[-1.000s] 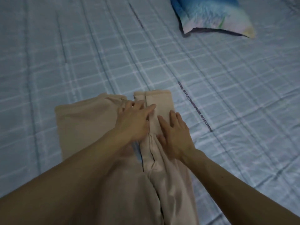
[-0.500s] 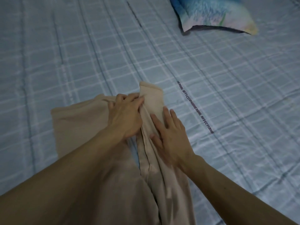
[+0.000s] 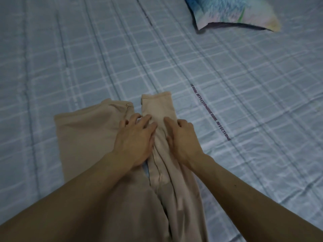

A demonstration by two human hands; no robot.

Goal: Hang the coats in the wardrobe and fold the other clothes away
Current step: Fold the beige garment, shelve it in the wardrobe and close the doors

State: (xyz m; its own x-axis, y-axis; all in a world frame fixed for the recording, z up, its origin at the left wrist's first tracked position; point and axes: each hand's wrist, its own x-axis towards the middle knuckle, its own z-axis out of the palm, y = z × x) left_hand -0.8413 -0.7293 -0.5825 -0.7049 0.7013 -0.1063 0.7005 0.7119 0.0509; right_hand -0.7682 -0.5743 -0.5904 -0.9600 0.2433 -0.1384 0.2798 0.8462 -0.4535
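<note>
A beige garment (image 3: pixel 83 130) lies on the bed in front of me, its body spread flat to the left. A narrow part of it, a sleeve or leg (image 3: pixel 158 105), runs up the middle and ends in a hem. My left hand (image 3: pixel 134 137) lies on the garment just left of that strip, fingers loosely bent and touching the cloth. My right hand (image 3: pixel 183 138) presses flat on the strip's right side, fingers straight. The lower cloth between my forearms is bunched in long folds.
The bed is covered by a light blue checked sheet (image 3: pixel 227 70) with a printed line of dark lettering (image 3: pixel 209 110) right of the garment. A blue and pastel patterned pillow (image 3: pixel 232 13) lies at the top right.
The narrow strip was lifted and twisted half a second ago; now it lies flat again. Both hands have shifted slightly and rest on either side of it.
</note>
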